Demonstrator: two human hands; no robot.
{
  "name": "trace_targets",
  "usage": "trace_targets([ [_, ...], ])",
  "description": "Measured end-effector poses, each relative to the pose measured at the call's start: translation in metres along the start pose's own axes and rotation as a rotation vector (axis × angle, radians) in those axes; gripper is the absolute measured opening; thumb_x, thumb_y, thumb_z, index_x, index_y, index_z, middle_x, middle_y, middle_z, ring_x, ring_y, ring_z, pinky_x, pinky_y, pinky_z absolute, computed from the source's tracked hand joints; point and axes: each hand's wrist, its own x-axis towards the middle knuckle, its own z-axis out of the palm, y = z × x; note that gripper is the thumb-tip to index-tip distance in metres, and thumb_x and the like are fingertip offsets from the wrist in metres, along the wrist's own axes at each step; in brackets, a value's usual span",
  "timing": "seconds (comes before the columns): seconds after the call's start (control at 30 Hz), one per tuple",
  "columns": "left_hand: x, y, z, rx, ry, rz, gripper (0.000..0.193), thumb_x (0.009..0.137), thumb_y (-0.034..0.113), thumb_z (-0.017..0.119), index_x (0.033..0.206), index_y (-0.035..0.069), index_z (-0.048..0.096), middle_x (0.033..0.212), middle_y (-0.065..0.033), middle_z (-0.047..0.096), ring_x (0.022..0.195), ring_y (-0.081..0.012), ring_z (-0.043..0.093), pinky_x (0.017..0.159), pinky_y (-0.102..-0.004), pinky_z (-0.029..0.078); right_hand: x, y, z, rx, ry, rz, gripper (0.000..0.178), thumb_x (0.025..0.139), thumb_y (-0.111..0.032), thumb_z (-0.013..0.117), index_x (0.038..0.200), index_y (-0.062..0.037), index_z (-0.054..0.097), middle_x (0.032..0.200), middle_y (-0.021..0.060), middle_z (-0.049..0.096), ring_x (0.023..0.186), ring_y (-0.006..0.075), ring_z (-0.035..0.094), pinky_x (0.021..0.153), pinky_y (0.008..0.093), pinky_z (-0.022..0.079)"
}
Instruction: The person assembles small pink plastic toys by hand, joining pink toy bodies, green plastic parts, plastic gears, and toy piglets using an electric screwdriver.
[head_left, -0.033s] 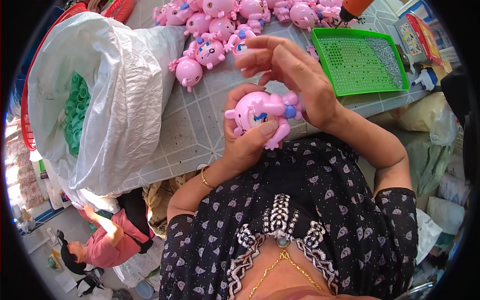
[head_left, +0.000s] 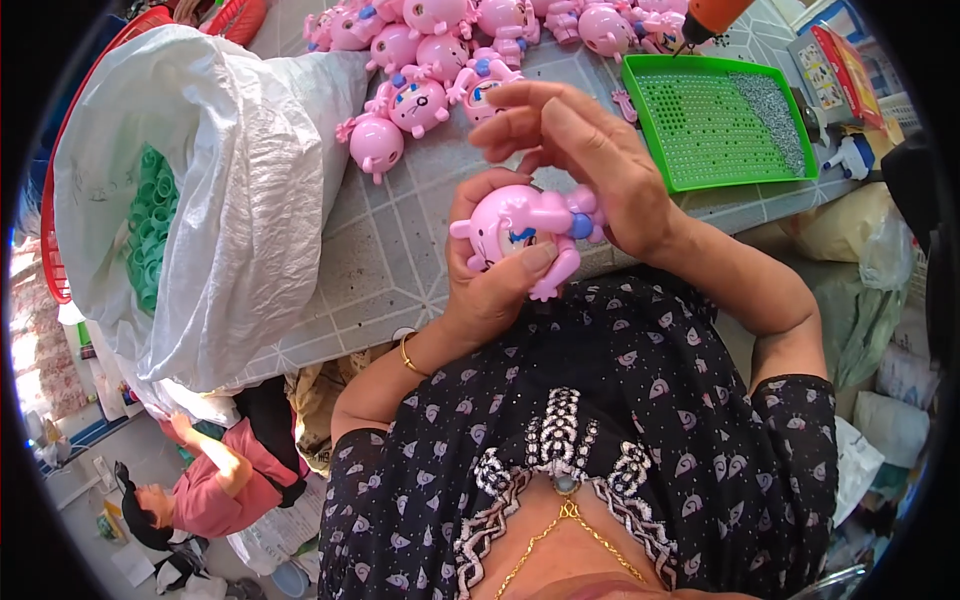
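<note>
pink, glossy plastic, all round curves and stubby limbs, that's the toy figure (head_left: pixel 520 213), held sideways at the near edge of the grey, white-lined table (head_left: pixel 400 235); more shiny pink toys (head_left: pixel 440 60) are heaped beyond, a crinkled white sack (head_left: pixel 270 180) gapes at the left over smooth green rings (head_left: pixel 152 225), and a holed green tray (head_left: pixel 743 186) sits right; the left hand (head_left: pixel 485 295) grips the figure, fingers curled behind its head, thumb across its face; the right hand (head_left: pixel 615 175) arches alongside, fingers parted and loosely bent, contact impossible to tell; both elbows bend, forearms angled inward.
</note>
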Motion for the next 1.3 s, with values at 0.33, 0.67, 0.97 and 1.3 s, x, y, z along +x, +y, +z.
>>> trace_targets([
  [0.33,-0.011,0.043,-0.008,0.442,0.122,0.002,0.064,0.068,0.017,0.073,0.126,0.006,0.050,0.110,-0.0094,0.059,0.092,-0.0184,0.063,0.080,-0.0298,0.056,0.023,0.013,0.006,-0.064,-0.095,0.148,0.043,0.106,-0.035,0.043,0.130,-0.0017,0.058,0.117,0.0087,0.065,0.107,0.0156,0.059,0.094,0.0305,0.047],
  [0.67,-0.226,0.108,-0.173,0.762,0.749,-0.161,0.045,0.069,0.007,0.076,0.111,0.000,0.061,0.094,-0.0079,0.066,0.083,-0.0161,0.067,0.072,-0.0277,0.055,0.081,0.018,-0.058,-1.344,-0.188,-0.263,0.047,0.086,-0.035,0.067,0.124,-0.0083,0.057,0.124,0.0179,0.058,0.115,0.0369,0.058,0.101,0.0450,0.045],
  [0.97,-0.227,0.104,-0.148,1.327,0.685,-0.417,0.050,0.077,0.021,0.083,0.117,-0.003,0.065,0.100,-0.0116,0.066,0.086,-0.0194,0.065,0.078,-0.0307,0.052,0.070,0.026,-0.057,-0.729,-0.082,0.098,0.034,0.086,-0.022,0.075,0.109,-0.0022,0.061,0.106,0.0106,0.067,0.080,0.0172,0.067,0.073,0.0322,0.054],
  [1.3,0.017,0.054,-0.052,1.519,0.203,0.294,0.074,0.077,0.029,0.085,0.138,0.004,0.052,0.114,-0.0148,0.063,0.088,-0.0188,0.063,0.079,-0.0327,0.052,0.059,0.027,-0.043,-1.047,-0.033,-0.144,0.044,0.097,-0.025,0.063,0.137,-0.0100,0.051,0.128,0.0154,0.060,0.095,0.0234,0.067,0.081,0.0366,0.054],
])
